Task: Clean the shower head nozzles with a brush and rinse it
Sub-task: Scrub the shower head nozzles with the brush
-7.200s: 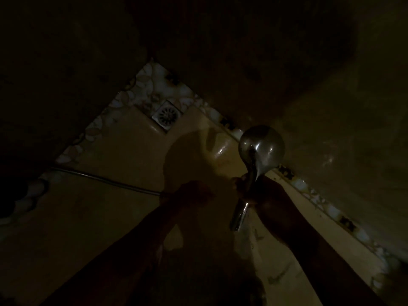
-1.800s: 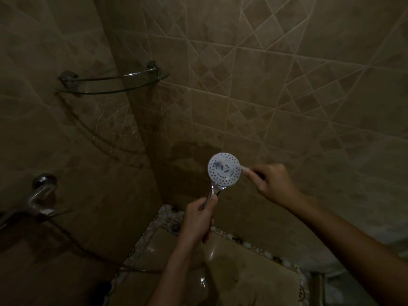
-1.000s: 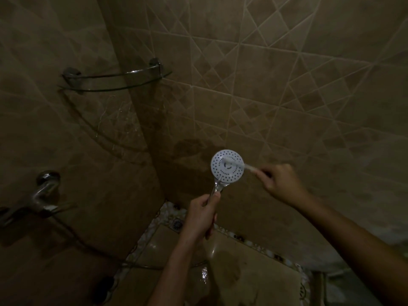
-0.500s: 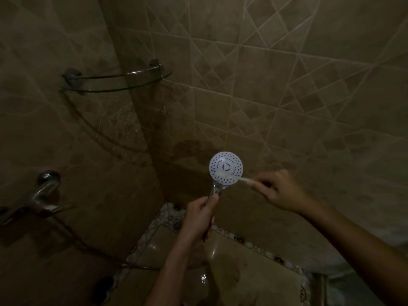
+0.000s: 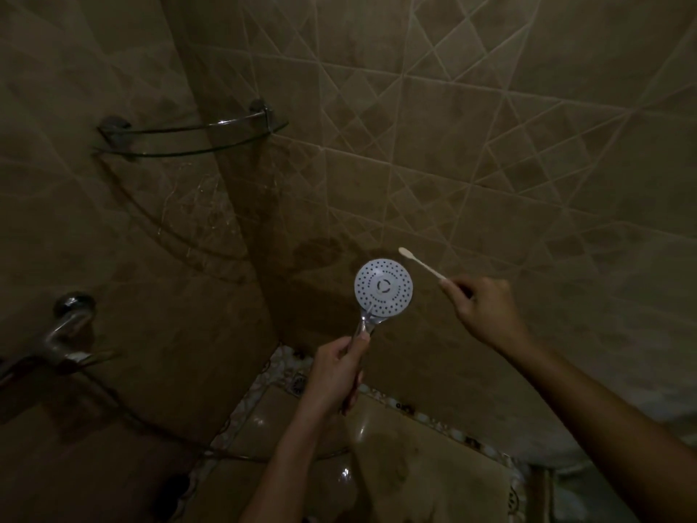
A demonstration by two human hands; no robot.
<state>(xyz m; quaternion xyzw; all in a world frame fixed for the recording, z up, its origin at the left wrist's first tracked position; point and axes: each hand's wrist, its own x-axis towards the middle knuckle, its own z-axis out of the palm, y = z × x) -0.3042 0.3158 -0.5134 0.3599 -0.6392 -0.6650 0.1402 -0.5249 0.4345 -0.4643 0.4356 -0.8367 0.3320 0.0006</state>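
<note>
Dim lighting; tiled shower corner seen from above. Left hand (image 5: 333,375) is clenched around the chrome handle of the round white shower head (image 5: 383,288), grip wrapped low on the handle, thumb up along it. The head is held upright in the air in front of the wall corner, its perforated face turned toward the camera; rings of small dark nozzles and a central round insert are visible. Right hand (image 5: 484,313) grasps the near end of a thin pale cream brush (image 5: 420,262) between fingertips and thumb, remaining fingers curled. The brush points up and left, its small bristled tip just above and to the right of the head's rim, apart from the face, not touching. Both forearms enter from the bottom edge of the view, the right one from the lower right corner. Behind: beige-brown wall tiles (image 5: 490,145) with a raised diamond pattern on the right wall. A curved glass corner shelf (image 5: 188,139) with chrome rail and brackets sits high on the left, spanning the wall corner. A chrome tap fitting (image 5: 66,330) projects from the left wall near the left edge. A dark hose (image 5: 151,428) runs from there down and across toward the floor. Glossy tan floor tiles (image 5: 415,466) below, with a patterned mosaic border (image 5: 433,417) along the wall base. Whether water flows, cannot tell.
</note>
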